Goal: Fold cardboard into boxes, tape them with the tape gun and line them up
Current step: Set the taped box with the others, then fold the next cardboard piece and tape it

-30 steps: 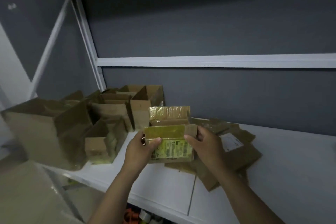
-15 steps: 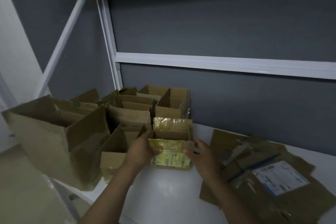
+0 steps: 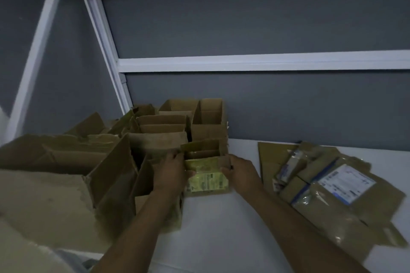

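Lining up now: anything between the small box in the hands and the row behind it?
Nothing visible. Left hand and right hand grip the small box right in front of the open box; flat cardboard lies aside, right.

**Lighting and image quality: dim, soft frame**

Light was low throughout and colours were greyed. The white shelf top (image 3: 210, 228) was the brightest area (source out of frame). Weak glare showed on the taped face of the small box (image 3: 206, 180) and on film over the flat cardboard (image 3: 332, 195). Shadow pooled inside the open boxes (image 3: 207, 117). Slight blur lay overall, and the lower-left corner was unfocused. The shelf upright (image 3: 106, 51) leaned with wide-lens distortion.
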A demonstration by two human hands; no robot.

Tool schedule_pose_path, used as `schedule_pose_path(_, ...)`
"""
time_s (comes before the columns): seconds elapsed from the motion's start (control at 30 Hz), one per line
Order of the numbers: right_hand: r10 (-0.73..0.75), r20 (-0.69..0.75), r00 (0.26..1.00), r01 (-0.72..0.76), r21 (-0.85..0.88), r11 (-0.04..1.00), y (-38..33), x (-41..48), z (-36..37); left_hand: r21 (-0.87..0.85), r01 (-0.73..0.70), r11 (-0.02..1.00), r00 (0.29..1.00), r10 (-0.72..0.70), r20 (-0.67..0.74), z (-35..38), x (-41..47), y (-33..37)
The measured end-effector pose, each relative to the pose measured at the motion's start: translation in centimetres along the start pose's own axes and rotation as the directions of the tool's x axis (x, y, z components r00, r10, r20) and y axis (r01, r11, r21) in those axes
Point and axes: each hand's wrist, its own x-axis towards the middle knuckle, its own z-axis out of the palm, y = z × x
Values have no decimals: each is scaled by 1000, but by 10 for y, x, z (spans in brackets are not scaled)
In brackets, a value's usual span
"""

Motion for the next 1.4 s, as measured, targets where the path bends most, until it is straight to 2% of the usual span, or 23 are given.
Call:
schedule_pose_path(0.1, -2, 46, 999, 9, -160, 987, -7, -10, -14, 128, -73, 989, 996, 66, 54, -7, 1, -1)
schedule_pose_path(0.23, 41, 79, 996, -8, -373, 928, 0, -26, -42, 280, -194, 940, 980, 198, 12, -20, -5, 22)
schedule_pose_path(0.37, 148, 95, 984, -78, -518, 852, 26, -49, -80, 257, -333, 907, 938, 347, -8, -15, -11, 79)
schedule_pose_path(0.57, 195, 25, 980, -148, -559, 816, 90, -88, -148, 211, -475, 855, 880, 469, 78, 33, -27, 172)
schedule_pose_path(0.67, 194, 51, 980, -132, -566, 814, 135, -103, -176, 189, -447, 874, 892, 420, 166, 63, -32, 212)
schedule_pose_path(0.83, 211, 162, 964, -89, -549, 831, 191, -121, -212, -59, -278, 959, 903, 282, 326, 101, -34, 251)
schedule_pose_path(0.93, 178, 245, 953, -12, -557, 830, 217, -126, -219, -97, -233, 968, 901, 253, 352, 113, -41, 267)
schedule_pose_path(1.07, 187, 313, 931, -6, -500, 866, 244, -131, -213, -80, -166, 983, 922, 183, 342, 122, -36, 272)
schedule_pose_path(1.2, 148, 273, 950, -18, -427, 904, 263, -138, -202, -77, -114, 990, 927, 134, 352, 115, -30, 281)
schedule_pose_path(1.3, 142, 241, 960, -75, -265, 961, 271, -147, -195, -324, -23, 946, 907, 156, 390, 113, -22, 285)
schedule_pose_path(1.4, 122, 158, 980, -109, -86, 990, 270, -149, -198, -456, 13, 890, 897, 191, 399, 110, -15, 290)
